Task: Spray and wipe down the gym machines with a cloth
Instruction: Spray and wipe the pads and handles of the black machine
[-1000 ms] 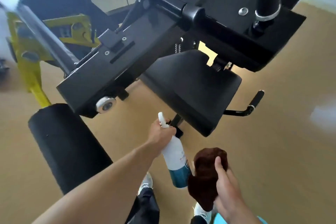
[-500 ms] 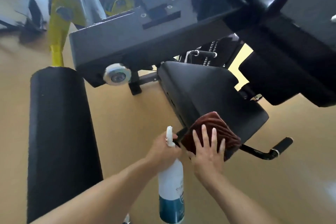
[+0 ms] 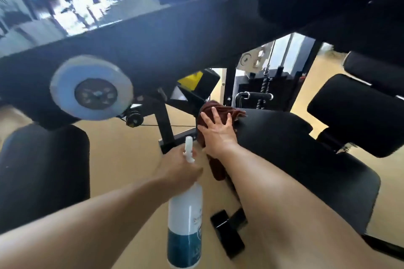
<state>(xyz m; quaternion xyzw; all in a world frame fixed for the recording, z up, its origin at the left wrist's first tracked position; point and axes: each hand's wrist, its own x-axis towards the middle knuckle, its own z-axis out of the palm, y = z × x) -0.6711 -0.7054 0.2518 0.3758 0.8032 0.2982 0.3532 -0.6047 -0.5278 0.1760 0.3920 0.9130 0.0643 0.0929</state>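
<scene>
Wiping the seat pad (image 3: 295, 159).
Right grip (image 3: 216, 131) flat, fingers spread on brown cloth (image 3: 218, 111); left grip (image 3: 181, 168) clamped around spray bottle (image 3: 185, 220).

spray bottle (image 3: 185, 223) label print too blurred to read, no other legible text

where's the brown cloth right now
In the head view, the brown cloth is near centre, pressed by the right hand against the far left edge of the black seat pad, just beyond the spray bottle.
</scene>
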